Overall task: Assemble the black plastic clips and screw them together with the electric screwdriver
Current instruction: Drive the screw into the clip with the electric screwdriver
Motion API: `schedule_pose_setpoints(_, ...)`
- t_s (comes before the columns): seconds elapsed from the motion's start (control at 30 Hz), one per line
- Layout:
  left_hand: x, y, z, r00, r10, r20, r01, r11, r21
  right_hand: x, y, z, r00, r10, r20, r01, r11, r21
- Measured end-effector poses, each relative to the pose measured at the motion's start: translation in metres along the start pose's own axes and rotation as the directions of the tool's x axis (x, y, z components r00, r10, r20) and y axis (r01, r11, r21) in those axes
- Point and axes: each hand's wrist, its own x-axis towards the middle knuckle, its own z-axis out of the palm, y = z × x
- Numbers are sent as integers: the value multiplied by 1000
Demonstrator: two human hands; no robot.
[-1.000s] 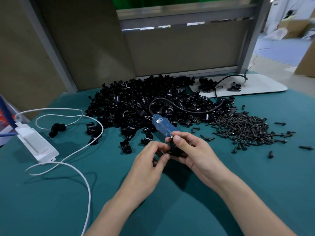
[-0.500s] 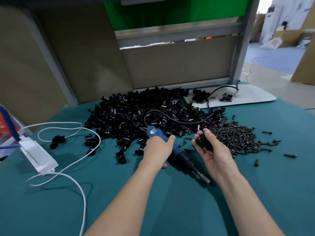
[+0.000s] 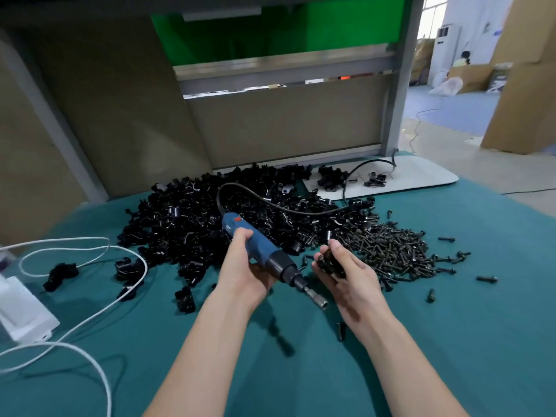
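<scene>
At the centre of the frame we see the left hand (image 3: pixel 244 267) with its fingers curled round the blue body of the electric screwdriver (image 3: pixel 261 248). It holds the tool clear of the teal cloth (image 3: pixel 481 326), with the metal bit slanting down toward the lower right. Just right of it, the right hand (image 3: pixel 350 281) pinches a black clip (image 3: pixel 330 261) between thumb and curled fingers, close to the bit but apart from it. Behind the hands, the heap of black clips (image 3: pixel 210 218) spreads across the middle of the frame. The screws (image 3: pixel 394 249) are piled to its right, and one loose screw (image 3: pixel 340 331) lies beneath the right wrist. The tool's black cord (image 3: pixel 282 206) loops over the heap toward the white board (image 3: pixel 427 179) at upper right. A white cable (image 3: pixel 90 311) and a white box (image 3: pixel 21 311) lie at the left edge.
</scene>
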Motion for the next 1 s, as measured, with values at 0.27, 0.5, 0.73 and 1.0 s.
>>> schedule_pose_setpoints(0.27,12,34,25,946,269,179,-227,948,-224,10,10,5,995,37,95,-29,997,-77)
schedule_pose_setpoints(0.5,15,44,26,804,589,78,-571,803,-170,4,8,7,991,21,135,-2,990,-138)
schedule_pose_setpoints(0.73,28,35,14,772,634,45,-631,773,-63,10,19,4,993,30,114,-5,977,-212)
schedule_pose_setpoints(1.0,30,35,10,754,656,-23,-657,754,-14,9,20,4,993,26,116,2,972,-233)
